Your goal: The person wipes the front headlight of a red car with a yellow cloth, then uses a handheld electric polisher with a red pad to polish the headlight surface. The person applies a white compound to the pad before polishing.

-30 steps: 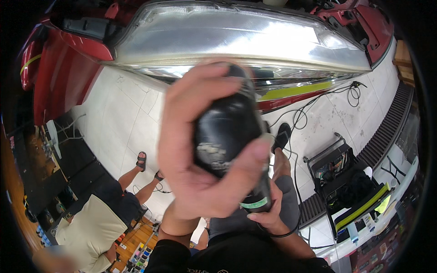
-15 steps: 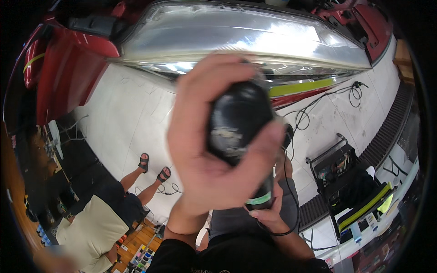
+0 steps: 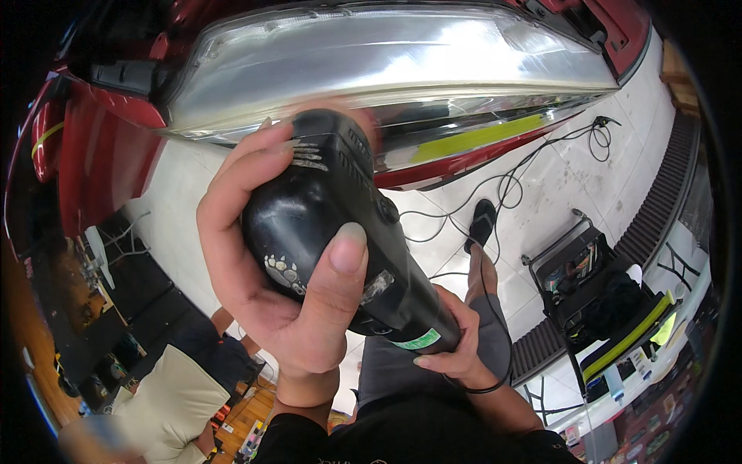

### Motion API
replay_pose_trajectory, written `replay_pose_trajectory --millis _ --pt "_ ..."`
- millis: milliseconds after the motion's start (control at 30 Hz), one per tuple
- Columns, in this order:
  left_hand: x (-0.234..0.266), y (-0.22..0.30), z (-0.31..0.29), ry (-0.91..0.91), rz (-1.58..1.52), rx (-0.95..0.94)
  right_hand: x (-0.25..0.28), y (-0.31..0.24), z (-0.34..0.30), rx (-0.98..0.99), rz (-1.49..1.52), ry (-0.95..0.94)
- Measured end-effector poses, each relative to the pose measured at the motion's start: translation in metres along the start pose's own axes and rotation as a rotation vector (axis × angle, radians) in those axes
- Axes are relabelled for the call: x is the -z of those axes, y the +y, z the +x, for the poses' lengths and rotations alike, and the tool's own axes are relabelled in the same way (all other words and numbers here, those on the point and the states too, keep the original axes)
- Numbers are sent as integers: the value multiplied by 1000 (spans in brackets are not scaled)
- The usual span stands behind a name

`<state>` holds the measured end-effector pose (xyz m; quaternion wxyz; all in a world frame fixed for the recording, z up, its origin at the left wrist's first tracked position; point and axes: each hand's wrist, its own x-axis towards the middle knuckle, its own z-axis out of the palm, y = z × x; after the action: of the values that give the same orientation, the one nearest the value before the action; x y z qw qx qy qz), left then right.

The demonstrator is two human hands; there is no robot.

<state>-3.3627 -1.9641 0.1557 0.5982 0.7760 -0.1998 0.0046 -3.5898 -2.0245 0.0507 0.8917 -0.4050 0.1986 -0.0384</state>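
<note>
Both my hands grip a black corded polisher (image 3: 348,185) with scuffs on its head and a green label near its handle end. My left hand (image 3: 239,286) is closed over the rounded head, thumb on the near side. Around the rear of the handle, by the cord, my right hand (image 3: 460,344) is wrapped. A reddish pad (image 3: 362,117), blurred, shows beyond the polisher's head, close to the lower edge of a large clear headlight (image 3: 386,66). Whether the pad touches the lens I cannot tell.
Red car body panels (image 3: 104,155) flank the headlight. The black cord (image 3: 514,182) loops over the pale tiled floor. At right stands a black tool cart (image 3: 568,263). A person in a beige shirt (image 3: 174,402) is at lower left, near a dark bench.
The polisher, blurred before, has shifted left in view and now shows its side and handle. My left hand moved left with it. My dark shoe has come into view at right.
</note>
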Motion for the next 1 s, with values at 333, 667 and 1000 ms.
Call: replay_pose_trajectory --millis 333,667,1000 --pt "-31 8 -7 -41 9 33 22 -7 -10 -14 65 55" --pt "-66 7 -15 -132 103 -56 59 -2 -15 -40 159 99" --pt "-118 4 -11 -359 83 -233 91 16 -18 -45 317 173"
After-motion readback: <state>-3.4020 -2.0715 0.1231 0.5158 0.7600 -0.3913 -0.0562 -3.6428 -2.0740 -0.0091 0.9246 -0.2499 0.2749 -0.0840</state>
